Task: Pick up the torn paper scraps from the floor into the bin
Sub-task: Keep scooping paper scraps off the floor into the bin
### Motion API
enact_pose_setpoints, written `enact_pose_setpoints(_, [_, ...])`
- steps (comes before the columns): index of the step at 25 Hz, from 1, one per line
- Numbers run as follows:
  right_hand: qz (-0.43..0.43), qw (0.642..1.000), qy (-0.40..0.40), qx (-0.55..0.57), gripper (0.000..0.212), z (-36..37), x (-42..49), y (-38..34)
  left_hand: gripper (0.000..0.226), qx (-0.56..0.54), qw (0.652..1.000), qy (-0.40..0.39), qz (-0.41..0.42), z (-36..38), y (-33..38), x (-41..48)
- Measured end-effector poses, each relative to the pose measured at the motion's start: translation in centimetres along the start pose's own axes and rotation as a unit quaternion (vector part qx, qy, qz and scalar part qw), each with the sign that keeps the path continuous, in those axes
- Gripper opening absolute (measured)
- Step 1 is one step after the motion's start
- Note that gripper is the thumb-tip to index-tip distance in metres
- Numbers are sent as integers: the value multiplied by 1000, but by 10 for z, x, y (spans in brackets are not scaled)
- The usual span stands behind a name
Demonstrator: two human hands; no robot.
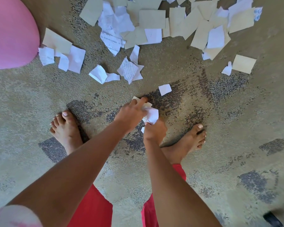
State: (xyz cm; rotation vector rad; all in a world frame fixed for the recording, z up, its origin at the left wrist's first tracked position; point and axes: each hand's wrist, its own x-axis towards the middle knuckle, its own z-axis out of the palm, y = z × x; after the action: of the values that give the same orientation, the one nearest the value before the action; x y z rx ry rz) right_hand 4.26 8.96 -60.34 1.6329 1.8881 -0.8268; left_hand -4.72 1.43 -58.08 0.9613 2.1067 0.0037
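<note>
Bent low over the floor [239, 125], the person has both hands together between their bare feet. The right hand [154, 131] has its grip closed round a wad of white scraps [152, 115]. The left hand [131, 113] lays its forefinger out along a beige scrap [136, 98] that lies flat on the floor. I cannot tell from here whether the thumb has closed under it. The nearest loose piece is a small white scrap [165, 89], just past that fingertip and a little to the right, so either hand could take it, the left being closer. The main litter of scraps [154, 20] lies farther ahead. The pink bin [11, 33] stands well off, ahead and to the left, on the left hand's side. To my eye, the full right hand would have to carry its wad across the body to reach it.
</note>
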Motion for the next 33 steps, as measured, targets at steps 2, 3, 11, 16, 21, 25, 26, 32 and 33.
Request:
enact_pose_setpoints(2, [-9,999,0,39,27,-8,3,2,32,-19,1000,3,-15,-1,-2,1])
enact_pose_setpoints(3, [-12,997,8,71,29,-16,6,0,32,-33,999,9,-25,-3,-5,3])
enact_pose_setpoints(11, [-177,975,-1,133,35,-87,63,-60,50,-109,987,49,-112,-14,-32,11])
enact_pose_setpoints(16, [-351,915,-42,-196,43,-85,66,-73,27,-137,980,71,-127,-22,-41,4])
enact_pose_setpoints(21, [-374,893,22,-250,35,-76,58,-72,25,-98,989,87,-67,-24,-46,-2])
enact_pose_setpoints(25, [-372,893,30,-250,24,-76,60,-70,38,18,997,32,62,-12,-31,0])
enact_pose_setpoints(26, [-367,897,33,-245,23,-76,61,-70,41,34,996,21,85,-11,-28,1])
enact_pose_setpoints(32, [-309,941,25,-133,25,-72,69,-67,38,77,988,-7,134,-16,-23,5])
enact_pose_setpoints(33, [-291,950,20,-107,24,-72,71,-65,36,78,988,-9,131,-17,-21,6])
